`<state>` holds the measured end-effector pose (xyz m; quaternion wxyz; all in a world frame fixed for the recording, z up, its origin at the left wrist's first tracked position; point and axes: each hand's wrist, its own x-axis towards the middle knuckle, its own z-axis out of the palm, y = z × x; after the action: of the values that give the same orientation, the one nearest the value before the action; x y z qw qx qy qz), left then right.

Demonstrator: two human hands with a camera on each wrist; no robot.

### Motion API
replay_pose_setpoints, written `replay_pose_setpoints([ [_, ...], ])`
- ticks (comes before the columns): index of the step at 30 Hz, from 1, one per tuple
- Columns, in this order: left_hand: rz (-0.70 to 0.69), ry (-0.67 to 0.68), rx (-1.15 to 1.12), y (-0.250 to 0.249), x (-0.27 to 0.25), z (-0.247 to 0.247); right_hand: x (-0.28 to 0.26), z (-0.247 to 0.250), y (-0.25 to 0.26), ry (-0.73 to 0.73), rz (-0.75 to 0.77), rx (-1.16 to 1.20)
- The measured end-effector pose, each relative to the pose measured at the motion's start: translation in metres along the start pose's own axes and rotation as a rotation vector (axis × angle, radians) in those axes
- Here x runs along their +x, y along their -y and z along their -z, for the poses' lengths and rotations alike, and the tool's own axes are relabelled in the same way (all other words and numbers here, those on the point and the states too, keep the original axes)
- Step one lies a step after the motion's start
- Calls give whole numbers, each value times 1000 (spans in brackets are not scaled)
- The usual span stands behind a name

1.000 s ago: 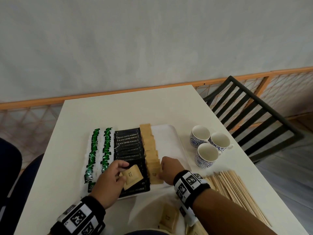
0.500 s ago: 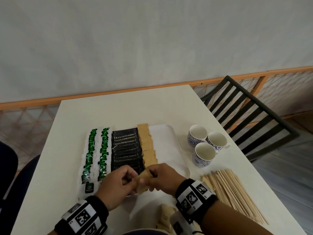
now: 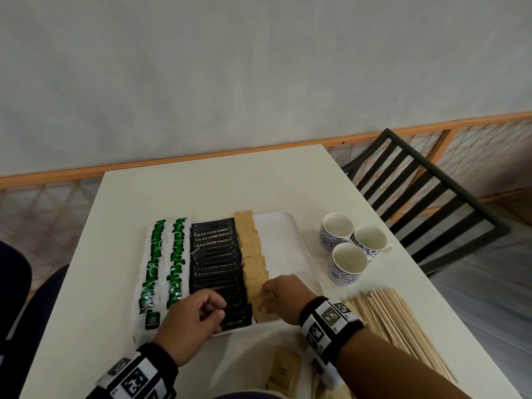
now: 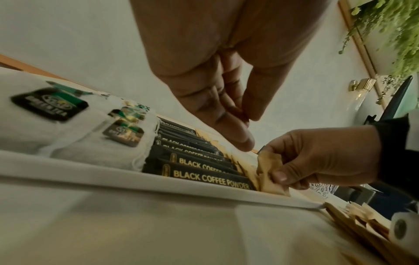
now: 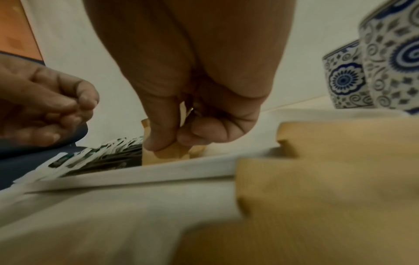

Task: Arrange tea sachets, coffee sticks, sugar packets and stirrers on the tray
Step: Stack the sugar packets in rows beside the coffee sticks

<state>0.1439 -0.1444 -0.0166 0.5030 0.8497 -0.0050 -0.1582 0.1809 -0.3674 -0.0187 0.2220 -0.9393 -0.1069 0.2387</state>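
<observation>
The right hand (image 3: 283,298), its grip pinching a brown sugar packet (image 4: 268,172), sets it at the near end of the sugar row on the tray (image 3: 290,226), beside the coffee sticks (image 3: 214,254); the left hand (image 3: 191,321) hovers loosely curled and empty; next, I judge, comes releasing it flat and fetching another packet from the desk (image 3: 201,191).

The right hand (image 3: 283,298) covers the near end of the row of sugar packets (image 3: 253,254), so the head view hides how the pinched packet (image 4: 269,172) meets the row. The loose packets (image 3: 283,372) nearest the person are cut off by the bottom edge (their number cannot be told), and they fill the right-wrist view as tan blur. Print on the tea sachets (image 3: 152,269) is too small to read.
</observation>
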Motion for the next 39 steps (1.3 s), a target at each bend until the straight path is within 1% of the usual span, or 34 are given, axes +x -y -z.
replay_pose_setpoints([
  [2, 0, -8, 13, 2, -1, 2, 2, -3, 2, -8, -16, -37],
  [4, -2, -19, 25, 4, -2, 3, 5, -5, 1, -45, -56, -7],
  [8, 10, -22, 19, 8, -2, 3, 9, -5, -1, -96, -78, 2],
  [11, 11, -23, 17, 9, -1, 2, 10, -6, 0, -93, -93, -7],
  [16, 9, -24, 8, 9, -2, 3, 10, -11, 1, -91, -101, -62],
  [22, 18, -28, 11, 10, -6, 5, -2, -5, 12, -189, -73, -72],
  [24, 20, -36, 17, 11, -8, 6, -11, 3, 16, -125, -51, -97],
  [28, 18, -35, 28, 13, -10, 7, -35, 6, 22, 177, 4, -402],
  [30, 21, -28, 27, 14, -10, 6, -44, -3, 21, 253, 32, -498],
  [32, 25, -18, 29, 15, -10, 5, -50, -16, 19, 253, 41, -515],
  [36, 26, -3, 37, 15, -12, 2, -57, -28, 19, 179, 120, -489],
  [39, 27, 8, 42, 12, -14, 0, -55, -29, 19, 198, 148, -525],
])
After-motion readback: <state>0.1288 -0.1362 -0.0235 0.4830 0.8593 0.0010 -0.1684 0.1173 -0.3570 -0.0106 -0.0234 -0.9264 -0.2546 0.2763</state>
